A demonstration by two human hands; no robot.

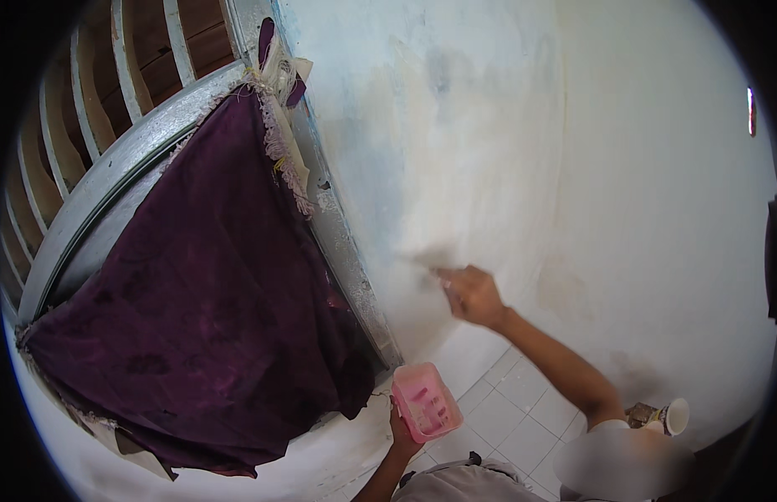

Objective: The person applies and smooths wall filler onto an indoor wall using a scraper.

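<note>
My left hand [402, 433], fingers closed on the rim side, holds a pink plastic tub [427, 403] low in front of me. Whitish smears coat the inside of the tub. Up against the pale wall [480, 167], my right hand [474, 297] is closed, with its fingertips toward the wall. A thin, pale shape seems to stick out from the fingers, but motion smears it and I cannot make out its kind. The wall beside this hand has whitish and bluish patches.
A dark purple cloth [204, 293] hangs over a window frame [146, 121] at left, tied at its top corner. Curved metal bars [83, 96] show above it. White floor tiles [522, 385] lie below. A whitish cup-shaped container [676, 417] stands at lower right.
</note>
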